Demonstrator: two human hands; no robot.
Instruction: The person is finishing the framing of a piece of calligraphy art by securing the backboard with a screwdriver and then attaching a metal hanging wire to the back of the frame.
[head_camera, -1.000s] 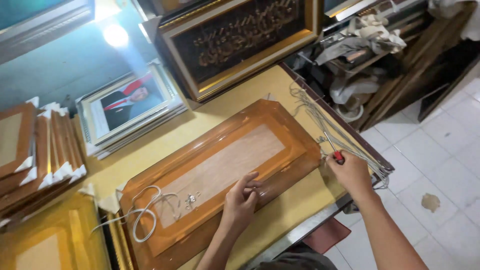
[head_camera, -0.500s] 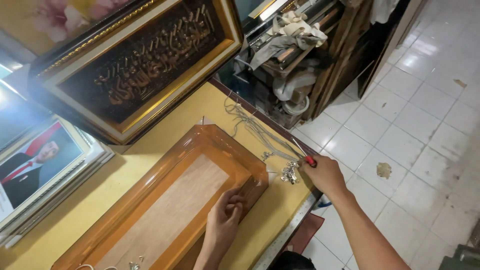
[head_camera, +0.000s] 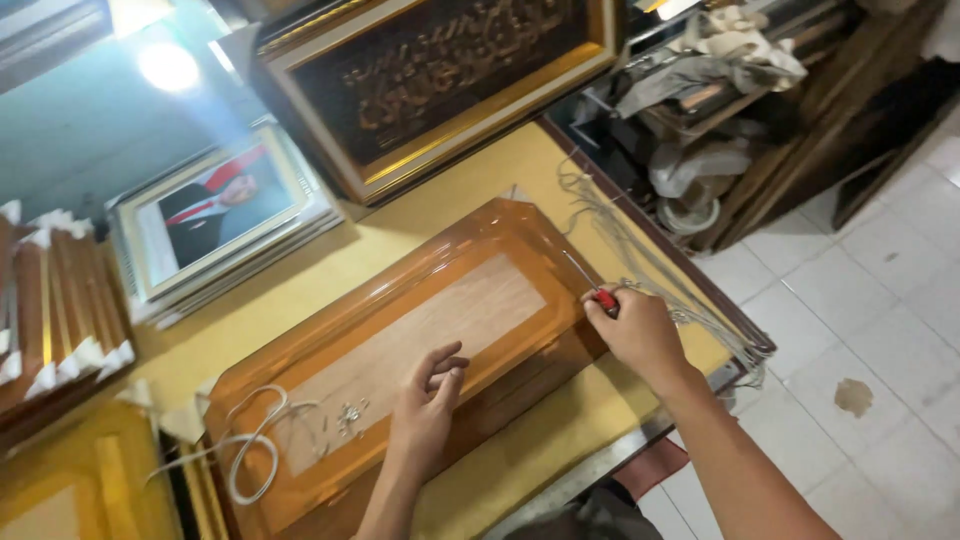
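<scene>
A long orange-brown wooden frame (head_camera: 330, 330) with a pale board back lies face down on the yellow table (head_camera: 420, 225). My left hand (head_camera: 425, 405) rests flat on the frame's near rail, fingers spread, holding nothing. My right hand (head_camera: 635, 330) grips a red-handled screwdriver (head_camera: 590, 285), whose thin shaft points up over the frame's right end. A bundle of grey wire (head_camera: 650, 265) lies along the table's right edge, just beyond that hand. A coil of white cord (head_camera: 250, 445) and several small metal fittings (head_camera: 345, 418) lie on the frame's left part.
A large dark carved panel in a gold frame (head_camera: 430, 70) leans at the back. A framed portrait stack (head_camera: 215, 215) sits at left, with more stacked frames (head_camera: 55, 300) at the far left. Cluttered shelves (head_camera: 720, 110) stand beyond the table's right side; white tiled floor (head_camera: 880, 330) lies at right.
The view has swung back left, showing the whole frame again. My right hand has moved from the wire bundle onto the frame's right end with the screwdriver. My left hand stays on the frame.
</scene>
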